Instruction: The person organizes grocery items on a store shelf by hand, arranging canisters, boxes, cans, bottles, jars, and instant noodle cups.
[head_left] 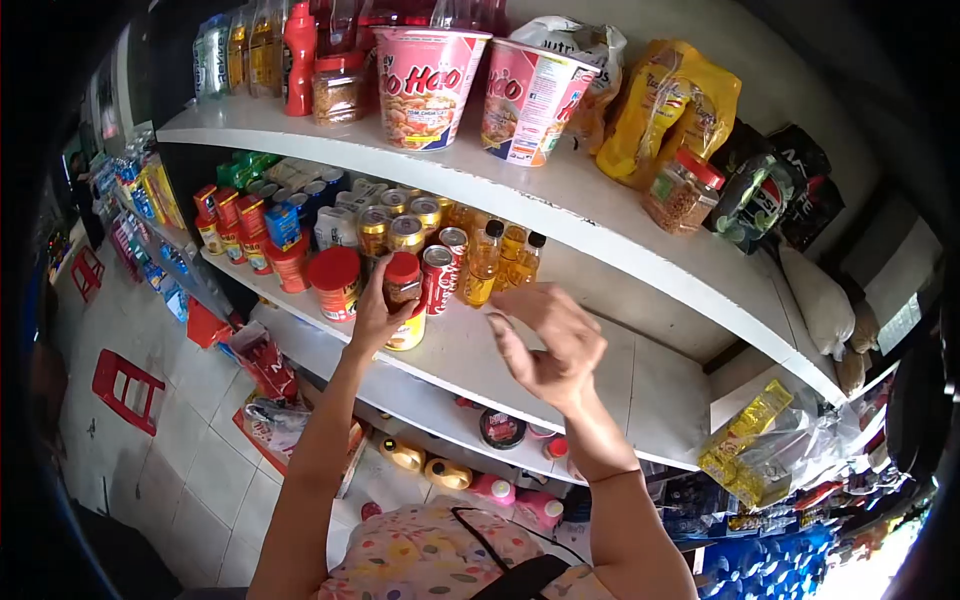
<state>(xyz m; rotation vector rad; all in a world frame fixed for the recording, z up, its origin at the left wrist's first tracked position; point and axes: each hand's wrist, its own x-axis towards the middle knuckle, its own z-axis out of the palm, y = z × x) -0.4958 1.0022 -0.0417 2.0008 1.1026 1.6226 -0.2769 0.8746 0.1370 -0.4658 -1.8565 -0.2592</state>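
Left hand [374, 317] grips the red-lidded jar [404, 280] above the shelf [470, 341], left of the Coca-Cola can [438, 281]; right hand [553, 345] hangs empty, fingers parted from thumb. Hold the jar upright, clear of the can.

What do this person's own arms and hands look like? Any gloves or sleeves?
The left hand and right hand are gloveless, and both forearms are bare, with no sleeve reaching them. Below shows a pale top with multicoloured spots, crossed by a black strap.
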